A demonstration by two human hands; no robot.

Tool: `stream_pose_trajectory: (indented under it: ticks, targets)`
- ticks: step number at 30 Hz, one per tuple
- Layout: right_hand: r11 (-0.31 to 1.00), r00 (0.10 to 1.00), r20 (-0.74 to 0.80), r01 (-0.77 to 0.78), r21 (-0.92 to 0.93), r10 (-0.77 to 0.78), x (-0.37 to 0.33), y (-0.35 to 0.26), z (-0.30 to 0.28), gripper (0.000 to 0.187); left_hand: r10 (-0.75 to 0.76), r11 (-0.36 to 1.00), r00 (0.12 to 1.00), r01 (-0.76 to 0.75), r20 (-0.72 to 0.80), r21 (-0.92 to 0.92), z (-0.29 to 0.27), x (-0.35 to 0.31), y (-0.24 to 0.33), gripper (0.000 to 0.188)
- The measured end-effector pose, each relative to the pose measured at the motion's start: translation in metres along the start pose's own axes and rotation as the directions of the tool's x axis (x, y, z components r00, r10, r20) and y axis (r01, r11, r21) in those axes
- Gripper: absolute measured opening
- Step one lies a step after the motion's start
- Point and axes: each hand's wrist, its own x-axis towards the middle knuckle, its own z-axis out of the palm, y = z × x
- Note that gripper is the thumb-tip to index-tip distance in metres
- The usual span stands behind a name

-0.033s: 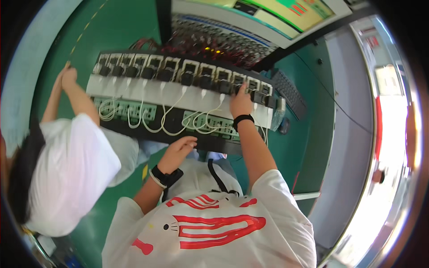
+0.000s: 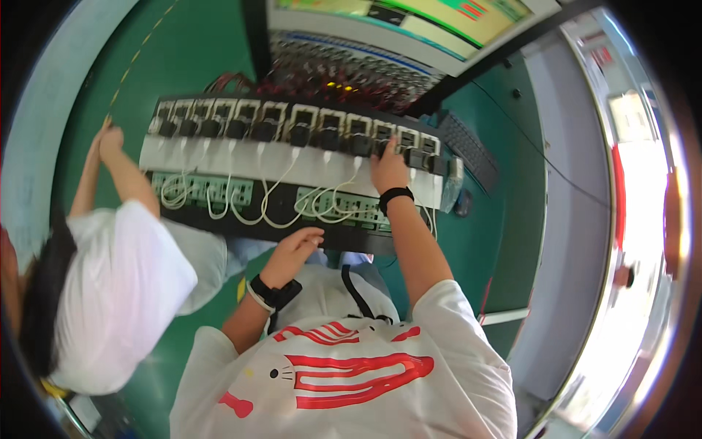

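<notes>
a long row of small black blocks (image 2: 300, 134), boxy, set side by side in white-framed slots (image 2: 303, 110)

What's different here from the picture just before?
Nothing visibly taken hold of or let go. Only the view has shifted slightly, so the row of black adapters sits a little farther left in the picture. The right hand is still at adapters near the row's right end, the left hand still by the near edge; the white cables look unchanged.

You can read no words or numbers here; the red marks (image 2: 472, 9) on the screen (image 2: 431, 33) are blurred.
</notes>
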Motion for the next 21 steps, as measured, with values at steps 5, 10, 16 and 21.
stream_pose_trajectory:
  ticks: [5, 10, 16, 21]
  targets:
    - [0.852, 0.892, -0.336, 0.412, 0.324, -0.303, -0.094, 0.036, -0.027, 0.063, -0.041, 0.995, 0.991, 0.029, 0.125, 0.092, 0.016, 0.023, 0.014, 0.028]
    - [0.794, 0.919, -0.373, 0.132, 0.594, 0.126, -0.215, 0.144, -0.015, 0.042, -0.032, 0.965, 0.983, -0.016, 0.182, 0.26, 0.027, 0.053, 0.015, 0.031]
    - [0.691, 0.457, -0.544, -0.263, 0.673, 0.704, -0.362, 0.296, -0.008, 0.037, -0.075, 0.877, 0.942, -0.093, 0.326, 0.471, 0.125, 0.063, 0.023, 0.031]
    - [0.479, 0.021, -0.548, -0.514, 0.712, 0.836, -0.521, 0.383, 0.023, 0.04, -0.16, 0.804, 0.742, -0.285, 0.651, 0.522, 0.284, 0.007, 0.0, 0.029]
